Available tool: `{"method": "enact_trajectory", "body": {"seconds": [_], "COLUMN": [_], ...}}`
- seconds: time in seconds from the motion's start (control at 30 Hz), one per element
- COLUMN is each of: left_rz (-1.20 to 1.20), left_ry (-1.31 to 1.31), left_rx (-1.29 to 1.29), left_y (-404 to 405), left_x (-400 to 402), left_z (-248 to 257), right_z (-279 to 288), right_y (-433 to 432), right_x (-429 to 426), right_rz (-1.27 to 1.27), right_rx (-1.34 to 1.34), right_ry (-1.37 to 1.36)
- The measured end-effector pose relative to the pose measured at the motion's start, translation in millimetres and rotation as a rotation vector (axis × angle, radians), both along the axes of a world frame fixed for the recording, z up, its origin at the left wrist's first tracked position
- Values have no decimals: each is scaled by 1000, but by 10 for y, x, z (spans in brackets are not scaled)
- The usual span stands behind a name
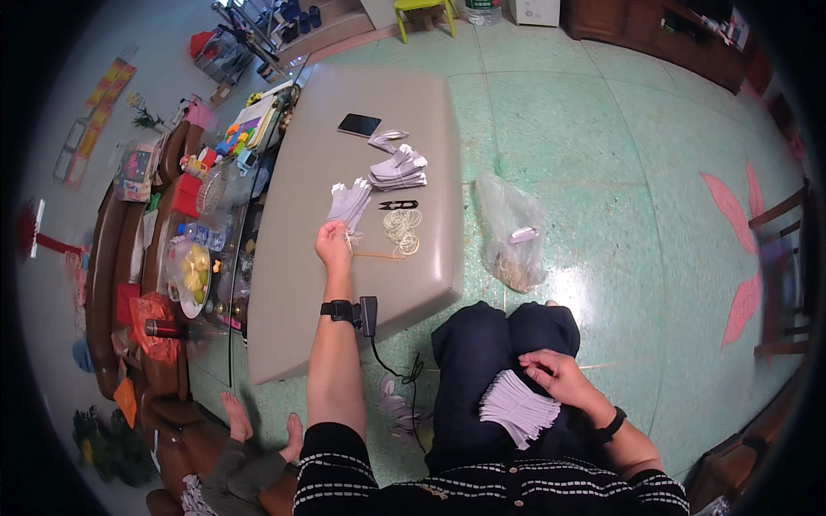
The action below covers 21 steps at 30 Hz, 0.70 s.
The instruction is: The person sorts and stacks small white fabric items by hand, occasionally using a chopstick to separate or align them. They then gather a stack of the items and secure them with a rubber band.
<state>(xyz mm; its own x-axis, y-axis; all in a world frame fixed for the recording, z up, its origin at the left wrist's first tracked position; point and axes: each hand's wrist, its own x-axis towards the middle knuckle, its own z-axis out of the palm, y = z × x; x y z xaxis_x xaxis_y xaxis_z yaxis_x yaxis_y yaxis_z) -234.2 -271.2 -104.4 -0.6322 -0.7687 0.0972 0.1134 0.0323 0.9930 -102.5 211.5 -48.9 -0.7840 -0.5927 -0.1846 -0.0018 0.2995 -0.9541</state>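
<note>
My left hand (333, 242) is on the beige padded bench at the near end of a small bundle of pale strips (350, 200), with white string ends at its fingertips; whether it grips them is unclear. Beside it lie a thin wooden stick (377, 256), a heap of cream rubber bands or string loops (402, 229) and black thread snips (398, 205). A larger bundle of pale strips (399, 171) and a phone (359, 125) lie farther up. My right hand (558, 377), fingers loosely bent, is over my lap beside a fanned stack of pale strips (519, 407).
The padded bench (310, 303) stands front left. A clear plastic bag (513, 232) with things in it lies on the tiled floor to its right. Left of the bench are a glass table with a fruit plate (195, 284), a brown sofa (103, 277) and another person's bare feet (237, 418).
</note>
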Motion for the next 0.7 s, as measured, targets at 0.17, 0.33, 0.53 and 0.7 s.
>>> {"method": "enact_trajectory", "body": {"seconds": [0.17, 0.33, 0.53, 0.7], "left_rz": [-38, -92, 9, -216], "left_ry": [-273, -381, -422, -540], "left_rx": [-160, -215, -419, -695], "left_y": [-74, 5, -42, 592], "left_x": [80, 57, 63, 201], "left_z": [-62, -97, -341, -413], "right_z": [-1, 51, 25, 18], "right_y": [6, -15, -24, 3], "right_x": [-9, -41, -36, -58], "right_rz": [3, 12, 15, -6], "right_rx": [2, 5, -15, -22], "right_ry": [-51, -44, -39, -74]}}
